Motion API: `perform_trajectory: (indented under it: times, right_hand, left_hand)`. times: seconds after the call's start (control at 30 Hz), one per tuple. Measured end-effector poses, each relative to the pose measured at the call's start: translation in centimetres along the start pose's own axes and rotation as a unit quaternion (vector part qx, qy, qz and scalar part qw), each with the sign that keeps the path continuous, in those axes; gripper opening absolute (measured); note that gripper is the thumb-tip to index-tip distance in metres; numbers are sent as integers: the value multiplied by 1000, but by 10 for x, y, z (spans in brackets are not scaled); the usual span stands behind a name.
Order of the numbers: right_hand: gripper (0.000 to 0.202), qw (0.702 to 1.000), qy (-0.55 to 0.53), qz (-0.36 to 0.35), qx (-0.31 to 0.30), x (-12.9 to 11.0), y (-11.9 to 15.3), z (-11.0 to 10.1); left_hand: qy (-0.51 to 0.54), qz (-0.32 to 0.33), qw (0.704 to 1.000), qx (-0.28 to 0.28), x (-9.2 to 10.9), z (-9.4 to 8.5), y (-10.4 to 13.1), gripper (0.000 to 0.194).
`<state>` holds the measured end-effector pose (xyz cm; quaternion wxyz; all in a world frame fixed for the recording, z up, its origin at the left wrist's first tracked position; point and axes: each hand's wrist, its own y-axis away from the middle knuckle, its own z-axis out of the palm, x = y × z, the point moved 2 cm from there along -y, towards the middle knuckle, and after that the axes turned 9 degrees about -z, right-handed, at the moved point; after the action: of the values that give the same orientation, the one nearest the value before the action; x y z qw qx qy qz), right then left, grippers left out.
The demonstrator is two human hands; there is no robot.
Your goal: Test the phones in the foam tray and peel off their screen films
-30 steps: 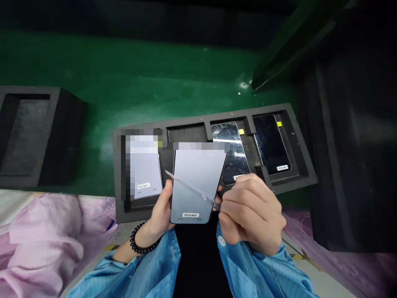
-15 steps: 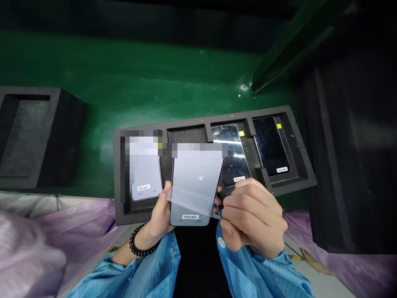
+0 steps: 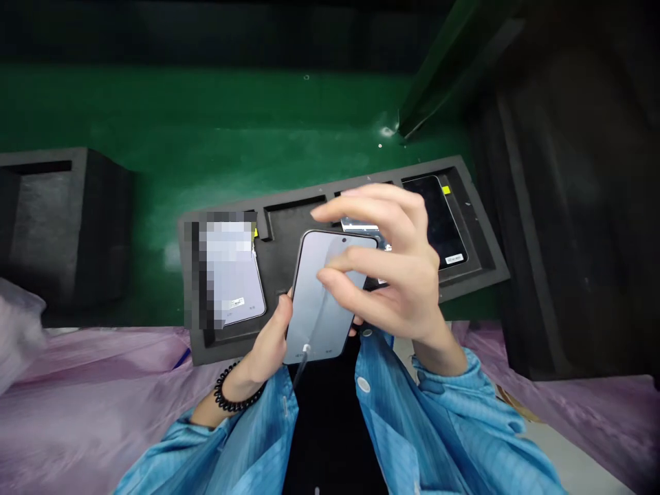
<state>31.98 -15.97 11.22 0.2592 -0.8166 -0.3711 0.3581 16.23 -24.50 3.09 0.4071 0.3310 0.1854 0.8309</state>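
My left hand (image 3: 271,337) is closed around a phone (image 3: 309,309) by its edges, low in front of my body. The phone's screen is lit pale grey and faces up. Over its upper part is my right hand (image 3: 394,265), thumb and forefinger pinched together, other fingers raised and spread. From that pinch a thin clear film (image 3: 315,317), seen nearly edge-on, trails down across the screen past the lower edge. Behind both hands lies a dark foam tray (image 3: 227,350). A lit phone (image 3: 242,289) sits in its left compartment; the neighbouring compartment (image 3: 299,223) shows bare foam.
Two dark-screened phones, one mostly behind my right hand and another (image 3: 436,216) at the right, lie in the tray. Another foam tray (image 3: 77,227) is at the left, and a dark stack (image 3: 577,227) stands at the right. The bench surface (image 3: 206,144) is green.
My right hand has moved up and left across the phone, pulling the film from the lower right corner over the screen. The phone tilts more to the right.
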Motion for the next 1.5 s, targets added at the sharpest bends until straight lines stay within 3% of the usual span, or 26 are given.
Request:
perform_trajectory:
  times: [0.1, 0.23, 0.37, 0.67, 0.87, 1.0, 1.07, 1.1, 1.2, 1.23, 1.5]
  right_hand:
    - [28, 994, -81, 77, -20, 5, -4, 5]
    - [30, 972, -157, 174, 23, 9, -2, 13]
    - [34, 967, -139, 208, 47, 7, -1, 15]
    - [30, 973, -92, 207, 42, 3, 1, 10]
    - [32, 969, -128, 207, 40, 0, -4, 10]
    - [27, 976, -100, 193, 0, -2, -5, 2]
    - [11, 979, -134, 149, -42, 0, -3, -6]
    - [21, 977, -161, 117, -80, 1, -1, -10]
    - [88, 956, -199, 36, -214, 5, 5, -19]
    - [94, 951, -193, 27, -239, 7, 6, -20]
    - [55, 963, -155, 21, -218, 9, 7, -16]
  left_hand:
    - [-27, -25, 998, -58, 10, 15, 7, 72]
    - [20, -100, 983, -151, 15, 35, 15, 75]
    - [35, -97, 981, -164, 16, 45, 21, 67]
    - [34, -87, 984, -155, 12, 49, 26, 70]
    - [46, -64, 988, -134, 11, 55, 28, 64]
    - [55, -67, 987, -136, 13, 53, 26, 65]
    - [49, -85, 986, -134, 15, 49, 25, 66]
    - [45, -89, 986, -131, 16, 47, 25, 65]
    - [35, -63, 991, -112, 22, 40, 25, 60]
    - [35, -52, 992, -108, 24, 38, 25, 57]
    - [38, -48, 988, -141, 26, 37, 26, 62]
